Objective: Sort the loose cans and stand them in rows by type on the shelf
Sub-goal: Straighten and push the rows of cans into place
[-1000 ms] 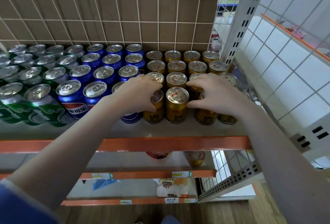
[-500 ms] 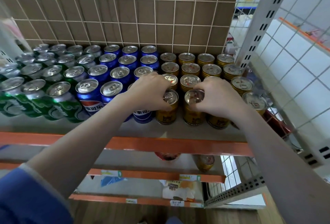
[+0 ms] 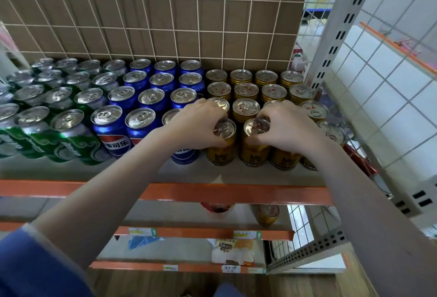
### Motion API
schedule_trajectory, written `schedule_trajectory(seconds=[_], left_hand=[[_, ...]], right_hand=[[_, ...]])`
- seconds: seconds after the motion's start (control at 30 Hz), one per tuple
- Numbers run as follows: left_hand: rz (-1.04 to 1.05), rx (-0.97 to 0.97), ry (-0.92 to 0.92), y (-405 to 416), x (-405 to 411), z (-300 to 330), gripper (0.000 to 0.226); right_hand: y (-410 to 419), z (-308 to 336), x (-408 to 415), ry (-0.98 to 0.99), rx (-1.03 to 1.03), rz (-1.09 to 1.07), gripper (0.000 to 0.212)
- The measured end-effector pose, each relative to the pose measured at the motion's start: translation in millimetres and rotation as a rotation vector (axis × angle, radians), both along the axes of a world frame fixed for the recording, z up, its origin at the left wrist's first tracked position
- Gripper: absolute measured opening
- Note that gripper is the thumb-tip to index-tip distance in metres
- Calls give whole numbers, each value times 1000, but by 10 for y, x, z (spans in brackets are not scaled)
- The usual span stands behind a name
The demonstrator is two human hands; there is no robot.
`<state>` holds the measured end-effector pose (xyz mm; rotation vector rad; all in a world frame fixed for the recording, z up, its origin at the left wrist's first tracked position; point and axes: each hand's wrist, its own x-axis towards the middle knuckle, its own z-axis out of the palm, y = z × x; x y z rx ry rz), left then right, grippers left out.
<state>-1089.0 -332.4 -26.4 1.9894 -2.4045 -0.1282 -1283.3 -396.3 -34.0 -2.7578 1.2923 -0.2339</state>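
left hand (image 3: 198, 126) – grips gold can (image 3: 222, 143) | right hand (image 3: 287, 128) – grips neighbouring gold can (image 3: 254, 145)

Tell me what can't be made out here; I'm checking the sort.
Head view only:
- Front blue can: top and label mostly hidden by the left hand.
- Gold can: top hidden under the right hand.
- Green cans: cut off by the left edge.
- Lower-shelf labels: too small.

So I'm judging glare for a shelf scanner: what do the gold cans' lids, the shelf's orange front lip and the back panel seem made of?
Round lids of the gold cans: bare shiny metal, with bright highlights. Orange front lip of the shelf: probably painted metal, a smooth satin sheen. Brown back panel: matte, looks like cardboard or board, behind a pale wire grid.
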Motion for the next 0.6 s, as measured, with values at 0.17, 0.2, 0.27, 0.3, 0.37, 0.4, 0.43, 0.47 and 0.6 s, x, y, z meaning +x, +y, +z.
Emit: schedule_trajectory(seconds=[0.17, 0.2, 0.27, 0.3, 0.37, 0.4, 0.43, 0.47, 0.6], left_hand=[[-35, 22, 58, 47, 12, 2, 60], [-38, 31, 54, 47, 13, 10, 61], [-36, 29, 40, 39, 13, 29, 59], [-35, 20, 35, 36, 13, 39, 57], [-29, 14, 17, 30, 14, 55, 54], [-25, 18, 5, 28, 17, 62, 53], [-19, 24, -6, 26, 20, 68, 53], [-14, 29, -15, 20, 27, 71, 54], [5, 63, -30, -9, 57, 85, 61]], right_hand=[[0, -66, -18, -61, -15, -4, 56], [4, -74, -23, -81, -19, -4, 55], [10, -88, -30, -111, -34, -4, 53], [15, -94, -30, -122, -42, -1, 51], [19, -104, -21, -142, -49, 2, 48], [16, -112, -13, -146, -51, 2, 47], [15, -122, -4, -147, -54, 1, 46], [18, -128, 7, -148, -58, -1, 46], [25, -140, 48, -157, -44, -17, 56]])
